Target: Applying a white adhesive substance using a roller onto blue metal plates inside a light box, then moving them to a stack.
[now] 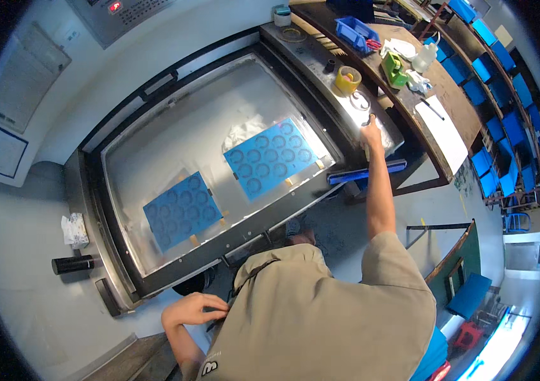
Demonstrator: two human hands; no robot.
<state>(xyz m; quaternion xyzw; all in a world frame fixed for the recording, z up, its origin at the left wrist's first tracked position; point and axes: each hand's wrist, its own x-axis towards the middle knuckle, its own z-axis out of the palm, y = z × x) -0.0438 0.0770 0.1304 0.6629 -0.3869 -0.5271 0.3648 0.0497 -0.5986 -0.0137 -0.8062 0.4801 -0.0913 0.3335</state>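
My right hand (371,133) reaches to the metal ledge (328,89) at the right of a large flat machine. Its fingers are drawn together at a small dark part on the ledge, too small to name. A yellow tape roll (348,79) and a whitish ring (360,100) lie just beyond it. My left hand (195,309) rests by my waist, its fingers loosely bent and apart, with nothing seen in it. On the machine's glass bed (181,146) lie two blue sheets, a right one (271,155) and a left one (182,209), both patterned with rings.
A blue-handled bar (367,171) juts from the machine's near right corner. The wooden desk (467,120) beyond holds a blue basket (355,33), a green tape dispenser (394,70), a bottle (425,57) and white paper (441,136). Racks with blue panels (514,136) stand far right.
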